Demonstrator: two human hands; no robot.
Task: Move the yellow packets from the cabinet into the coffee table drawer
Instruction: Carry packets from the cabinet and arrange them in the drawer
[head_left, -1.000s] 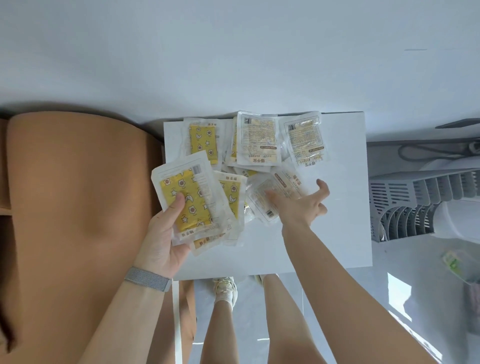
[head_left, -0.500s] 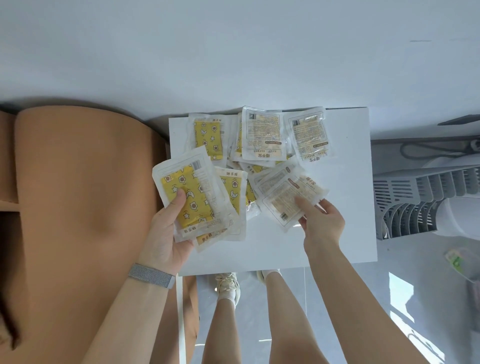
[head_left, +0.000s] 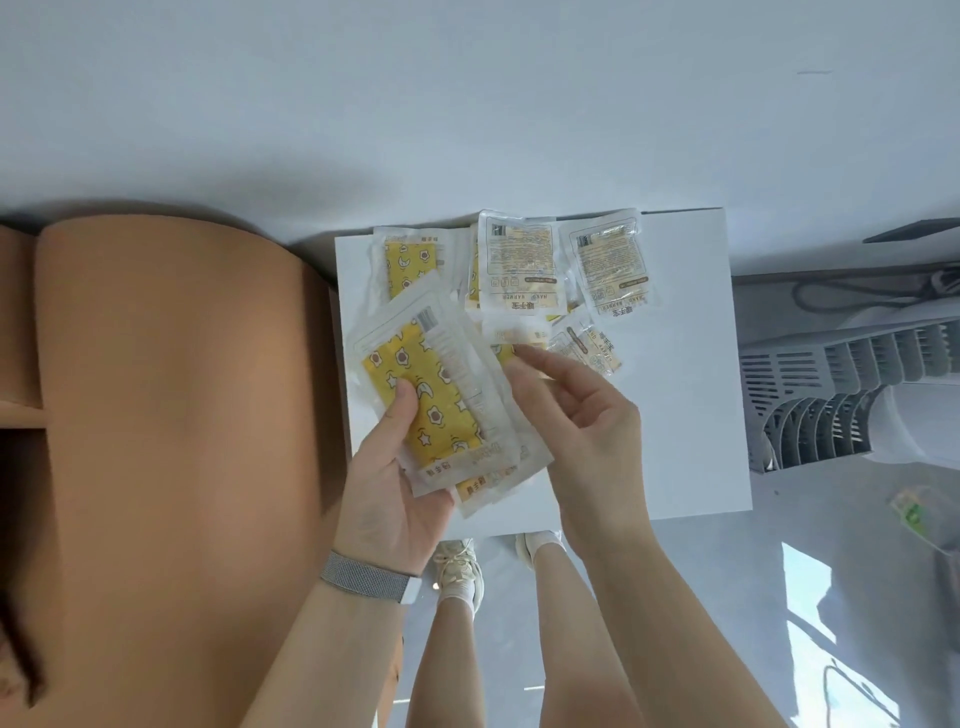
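On the white cabinet top (head_left: 675, 395): loose yellow packets (head_left: 519, 270) lie in a cluster toward its far edge, some overlapping, several turned printed-side up.
Surroundings: a tan rounded cushion (head_left: 171, 415) sits just left of the cabinet top; a white slatted appliance (head_left: 831, 395) stands just right of it, with a dark cable (head_left: 857, 296) beyond.
Below the cabinet top: the person's legs and light shoes (head_left: 460, 571) on a grey floor.
Left hand (head_left: 389, 488): palm up over the near left part of the cabinet top, thumb pressed onto a fanned stack of packets (head_left: 441, 410), fingers curled beneath it; a metal mesh wristband (head_left: 363, 577) is on the wrist.
Right hand (head_left: 587, 415): just right of the stack, fingers loosely extended and slightly spread, index fingertip touching the stack's far right edge; whether it grips a packet there I cannot tell.
Obstruction: both hands cover the packets nearest the cabinet top's centre.
Drawer: out of view.
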